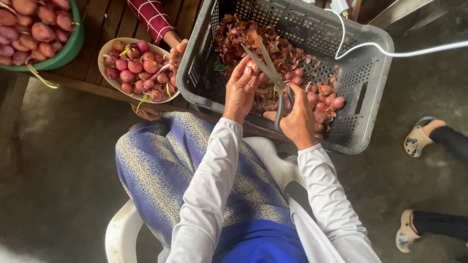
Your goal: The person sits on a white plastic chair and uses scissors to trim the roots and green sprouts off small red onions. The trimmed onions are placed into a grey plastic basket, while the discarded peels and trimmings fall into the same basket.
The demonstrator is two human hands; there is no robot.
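Seat: white plastic chair (pixel 122 234), nearest the camera, under blue patterned cloth over the lap.
Right hand (pixel 298 119): closed around the grey handles of the scissors (pixel 273 78); blades parted, pointing up and left over the crate.
Left hand (pixel 242 87): fingers pinched on one small red shallot (pixel 253 65), held just beside the blades.
Shallot handling: judged light, firm and round; dry skin likely loose and slippery, prone to flake. Best grip at the widest part, tips left free.
Scissors handling: stiff, sharp; grip at the handle loops only.
Crate (pixel 365 136): grey perforated plastic, resting on the wooden table (pixel 105 22); holds loose skins (pixel 273 44) and more shallots at the right.
Bowl (pixel 104 51): cream, filled with peeled shallots, left of the crate.
Other person's hand (pixel 176 51): touching the crate's left rim, red checked sleeve above.
Green basin (pixel 73 46): far left, filled with larger bulbs.
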